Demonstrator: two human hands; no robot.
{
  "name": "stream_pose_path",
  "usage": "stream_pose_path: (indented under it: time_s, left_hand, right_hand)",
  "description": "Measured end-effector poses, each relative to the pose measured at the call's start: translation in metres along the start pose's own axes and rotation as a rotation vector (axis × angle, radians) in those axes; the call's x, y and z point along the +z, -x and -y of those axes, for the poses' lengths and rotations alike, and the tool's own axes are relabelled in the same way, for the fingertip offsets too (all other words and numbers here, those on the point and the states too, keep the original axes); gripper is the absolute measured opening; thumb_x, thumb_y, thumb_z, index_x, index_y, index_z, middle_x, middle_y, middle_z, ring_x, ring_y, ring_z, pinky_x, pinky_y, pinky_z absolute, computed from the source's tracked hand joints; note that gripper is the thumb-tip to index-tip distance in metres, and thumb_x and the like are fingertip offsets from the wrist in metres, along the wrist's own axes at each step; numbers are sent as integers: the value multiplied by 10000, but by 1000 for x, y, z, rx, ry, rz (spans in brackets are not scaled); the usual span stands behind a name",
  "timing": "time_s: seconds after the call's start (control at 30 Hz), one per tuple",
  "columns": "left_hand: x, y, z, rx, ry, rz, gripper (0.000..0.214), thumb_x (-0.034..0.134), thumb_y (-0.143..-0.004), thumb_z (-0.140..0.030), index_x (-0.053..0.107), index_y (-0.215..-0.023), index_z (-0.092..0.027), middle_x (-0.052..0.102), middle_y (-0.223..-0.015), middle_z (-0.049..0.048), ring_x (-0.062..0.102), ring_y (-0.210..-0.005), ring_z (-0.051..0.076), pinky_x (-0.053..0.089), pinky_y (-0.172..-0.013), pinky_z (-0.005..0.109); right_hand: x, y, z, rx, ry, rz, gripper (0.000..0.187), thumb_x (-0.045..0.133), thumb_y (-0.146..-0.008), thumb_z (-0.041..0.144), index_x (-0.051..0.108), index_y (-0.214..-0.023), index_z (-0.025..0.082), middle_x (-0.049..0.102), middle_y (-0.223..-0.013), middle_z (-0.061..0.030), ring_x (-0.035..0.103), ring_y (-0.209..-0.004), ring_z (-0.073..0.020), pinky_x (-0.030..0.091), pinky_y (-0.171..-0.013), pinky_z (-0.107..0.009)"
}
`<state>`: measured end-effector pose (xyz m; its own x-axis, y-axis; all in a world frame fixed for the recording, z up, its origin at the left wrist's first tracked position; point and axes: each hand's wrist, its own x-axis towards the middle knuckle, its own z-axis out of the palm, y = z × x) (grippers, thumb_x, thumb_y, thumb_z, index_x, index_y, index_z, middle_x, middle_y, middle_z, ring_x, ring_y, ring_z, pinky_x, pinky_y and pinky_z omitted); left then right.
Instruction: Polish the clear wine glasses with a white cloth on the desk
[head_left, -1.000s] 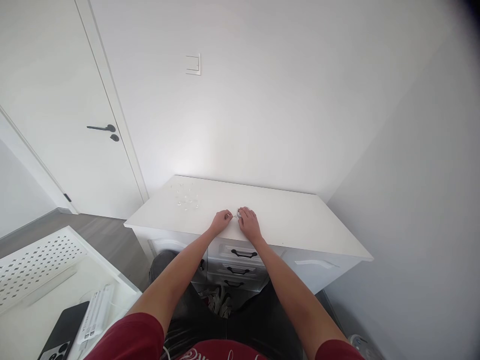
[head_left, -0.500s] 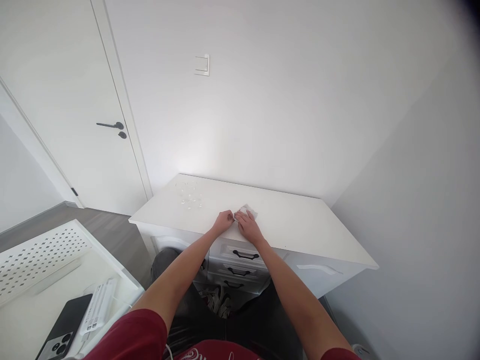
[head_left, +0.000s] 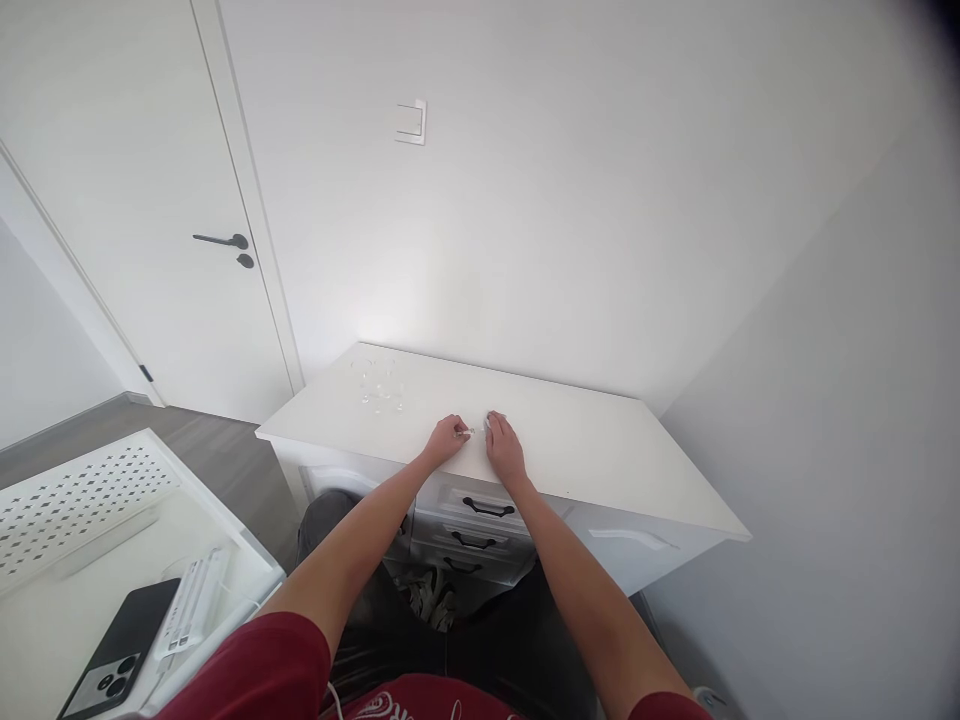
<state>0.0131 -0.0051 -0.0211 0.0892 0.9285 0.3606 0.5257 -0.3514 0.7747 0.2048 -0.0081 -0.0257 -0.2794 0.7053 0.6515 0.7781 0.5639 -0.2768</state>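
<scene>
My left hand (head_left: 445, 440) is closed over the white cabinet top (head_left: 585, 440), its fingers pinching a small clear glass-like piece (head_left: 465, 432). Its exact kind is too small to make out. Just right of it, my right hand (head_left: 505, 450) rests low over the surface with its fingers curled round a white tissue (head_left: 488, 424), mostly hidden under them. A small gap separates the two hands. Several small clear glass-like pieces (head_left: 379, 390) stand in a group on the left part of the top.
The cabinet has drawers with black handles (head_left: 487, 507) facing my legs. At lower left a white desk (head_left: 45, 630) holds a black phone (head_left: 120, 645) and a white power strip (head_left: 193, 605). A wall rises behind the cabinet, and a door (head_left: 142, 200) is at left.
My hands have moved apart; the tissue came away from my left hand and is now bunched under my right. The clear piece in my left fingers has come into view.
</scene>
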Motion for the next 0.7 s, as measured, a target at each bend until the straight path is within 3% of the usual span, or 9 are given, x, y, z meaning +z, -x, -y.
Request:
stream_pose_path:
  time_s: [0.1,0.17,0.33,0.4,0.53,0.7]
  left_hand:
    - [1,0,2,6,17,-5,52,650,-761,-205,616,-728,-185,661,-770,20,598,-759,169,475,-752,310]
    - [1,-1,2,14,27,2,72,648,-763,-214,627,-701,-183,665,-735,17,596,-731,165,472,-741,308]
    - [1,-1,0,-32,47,-10,197,642,-804,-340,666,-687,-183,700,-767,43,614,-752,179,474,-754,323]
    - [1,-1,0,-30,34,-31,219,629,-809,-345,657,-665,-183,691,-757,45,612,-753,180,474,-760,328]
    - [2,-3,2,-16,26,-51,191,604,-805,-293,643,-653,-184,671,-735,33,603,-735,169,473,-769,325]
    - [2,-2,-1,-26,9,-23,223,623,-816,-375,640,-689,-192,674,-789,44,607,-790,185,471,-784,334]
  right_hand:
    - [-3,-1,4,-240,-46,142,451,296,-998,178,551,-1369,180,546,-1431,-86,421,-1399,-216,319,-1198,-452]
    - [-4,-2,6,-296,-58,174,448,297,-994,168,567,-1350,192,559,-1420,-69,425,-1399,-203,281,-1220,-453]
    - [-2,-3,3,17,-6,-25,440,308,-1011,232,544,-1372,143,554,-1404,-154,466,-1359,-263,380,-1138,-497]
    - [-2,-2,2,-26,-14,7,441,315,-1005,219,546,-1373,145,540,-1423,-146,447,-1377,-254,387,-1139,-477]
    - [-2,-2,5,-249,-31,142,455,333,-978,164,561,-1370,191,543,-1437,-75,383,-1430,-219,296,-1208,-470]
    - [1,-1,0,58,4,-20,454,305,-1013,250,523,-1401,155,551,-1414,-137,484,-1342,-266,428,-1106,-469]
